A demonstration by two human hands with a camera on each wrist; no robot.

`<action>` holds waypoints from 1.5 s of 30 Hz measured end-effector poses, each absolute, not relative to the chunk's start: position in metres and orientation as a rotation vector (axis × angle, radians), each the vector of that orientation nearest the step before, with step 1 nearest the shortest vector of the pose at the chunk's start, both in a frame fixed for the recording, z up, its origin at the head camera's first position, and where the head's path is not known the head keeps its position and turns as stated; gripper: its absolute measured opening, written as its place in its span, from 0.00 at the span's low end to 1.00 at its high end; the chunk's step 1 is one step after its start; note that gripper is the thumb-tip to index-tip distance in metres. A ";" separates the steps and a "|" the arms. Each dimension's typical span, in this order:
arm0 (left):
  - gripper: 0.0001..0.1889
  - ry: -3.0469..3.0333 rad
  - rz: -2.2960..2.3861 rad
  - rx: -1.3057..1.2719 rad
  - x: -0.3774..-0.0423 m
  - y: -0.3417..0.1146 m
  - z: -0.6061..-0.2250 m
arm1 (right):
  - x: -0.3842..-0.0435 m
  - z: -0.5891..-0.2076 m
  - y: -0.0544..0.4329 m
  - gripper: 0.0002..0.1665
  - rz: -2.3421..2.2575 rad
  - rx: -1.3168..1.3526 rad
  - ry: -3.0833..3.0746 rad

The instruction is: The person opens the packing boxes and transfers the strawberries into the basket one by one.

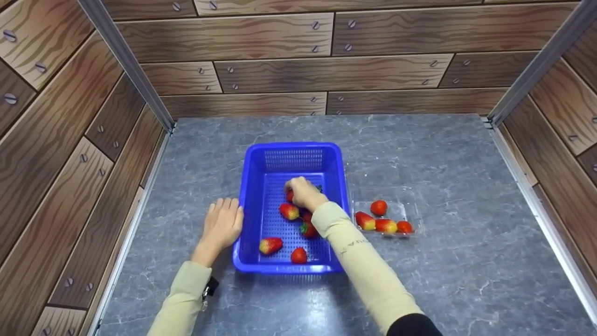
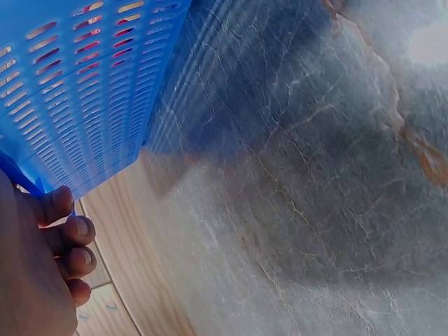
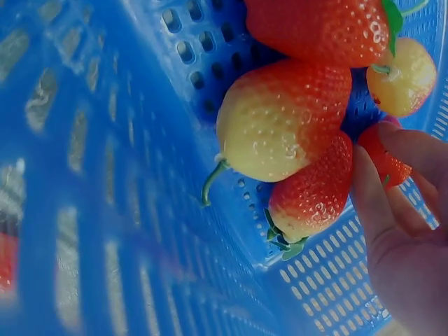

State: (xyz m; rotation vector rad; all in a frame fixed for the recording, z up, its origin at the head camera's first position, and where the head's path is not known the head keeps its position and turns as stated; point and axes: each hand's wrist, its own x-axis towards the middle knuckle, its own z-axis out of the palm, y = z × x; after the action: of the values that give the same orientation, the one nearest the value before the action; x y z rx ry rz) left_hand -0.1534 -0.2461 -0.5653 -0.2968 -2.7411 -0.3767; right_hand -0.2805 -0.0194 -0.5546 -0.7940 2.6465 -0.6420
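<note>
A blue basket (image 1: 293, 146) with slotted walls stands on the grey table with several red and yellow strawberries (image 1: 271, 245) in it. My right hand (image 1: 305, 193) reaches inside and pinches a red strawberry (image 3: 383, 155) near the basket floor, next to other strawberries (image 3: 287, 119) lying close together. At the basket's left side, my left hand (image 1: 224, 222) holds the rim, its fingers (image 2: 78, 229) bent beneath the edge on the outside. The forearm hides part of the basket's right wall.
Right of the basket lies a clear plastic box (image 1: 416, 210) with several strawberries (image 1: 378, 207). Wood-patterned walls (image 1: 275, 37) with metal corner posts enclose the grey marbled table (image 1: 466, 177) at the back and both sides.
</note>
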 end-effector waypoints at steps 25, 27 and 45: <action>0.13 -2.777 -0.387 -0.285 -0.153 -0.246 -0.565 | -0.279 -0.466 -0.007 0.15 -0.585 -1.006 2.518; 0.13 -2.778 -0.390 -0.285 -0.152 -0.246 -0.565 | -0.278 -0.460 -0.003 0.15 -0.582 -1.016 2.541; 0.13 -2.777 -0.383 -0.275 -0.152 -0.246 -0.564 | -0.278 -0.454 0.059 0.08 -0.663 -1.244 2.964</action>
State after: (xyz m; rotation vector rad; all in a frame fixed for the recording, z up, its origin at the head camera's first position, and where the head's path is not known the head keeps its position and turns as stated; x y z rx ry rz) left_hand -0.1521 -0.2464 -0.5643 -0.2753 -2.7771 -0.3831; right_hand -0.2775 0.0593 -0.4535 -1.2443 2.9639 -0.6629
